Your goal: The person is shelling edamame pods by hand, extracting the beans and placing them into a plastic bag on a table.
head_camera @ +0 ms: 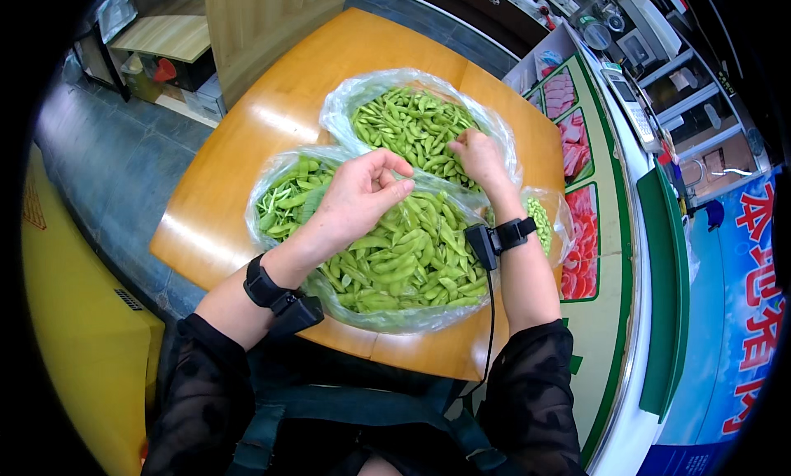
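Observation:
My left hand (366, 193) hovers over the near plastic bag, its fingers loosely curled. A gap shows between thumb and index finger, with nothing visible there. Beneath it, the near clear plastic bag (401, 321) holds a heap of plump green edamame pods (395, 253), with leafy pods and stems (287, 201) at its left side. My right hand (482, 158) is at the right side of the far plastic bag (337, 108), fingertips bent down over smaller green pods (401, 121). Whether those fingertips grip a pod is hidden.
A small bag of shelled green beans (539, 219) sits right of my right forearm. Everything rests on a glossy wooden table (216, 192). Along the right runs a counter (609, 229) with meat pictures and a scale (630, 108). Wooden shelving (167, 31) stands back left, a yellow surface (80, 328) near left.

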Tool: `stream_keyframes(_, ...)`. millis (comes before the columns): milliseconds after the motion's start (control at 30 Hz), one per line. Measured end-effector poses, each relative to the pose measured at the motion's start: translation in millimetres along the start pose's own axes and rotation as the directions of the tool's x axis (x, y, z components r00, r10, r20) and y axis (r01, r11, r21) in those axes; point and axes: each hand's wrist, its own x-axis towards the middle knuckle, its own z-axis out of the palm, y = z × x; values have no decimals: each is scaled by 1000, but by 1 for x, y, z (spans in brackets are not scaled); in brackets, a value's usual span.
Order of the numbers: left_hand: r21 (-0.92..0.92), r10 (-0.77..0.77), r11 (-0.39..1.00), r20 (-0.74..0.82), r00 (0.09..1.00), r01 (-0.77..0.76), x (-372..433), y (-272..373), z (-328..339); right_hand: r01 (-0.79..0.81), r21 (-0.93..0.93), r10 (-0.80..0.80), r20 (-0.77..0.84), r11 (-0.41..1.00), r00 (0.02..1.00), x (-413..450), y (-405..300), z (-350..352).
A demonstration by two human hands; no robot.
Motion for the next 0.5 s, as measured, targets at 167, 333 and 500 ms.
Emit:
stream_keyframes(167, 2, -16, 1000, -16, 1000, 16, 0, 2, 0, 43, -108, -48, -42, 993, 998, 2, -2, -1)
stream_keyframes(333, -85, -45, 996, -49, 998, 41, -1, -1, 0, 184, 163, -177, -55, 969, 983, -37, -63, -49)
stream_keyframes(500, -91, 1, 996, 49, 999, 4, -1, -1, -5, 414, 109, -397, -144, 904, 906, -96, -121, -61)
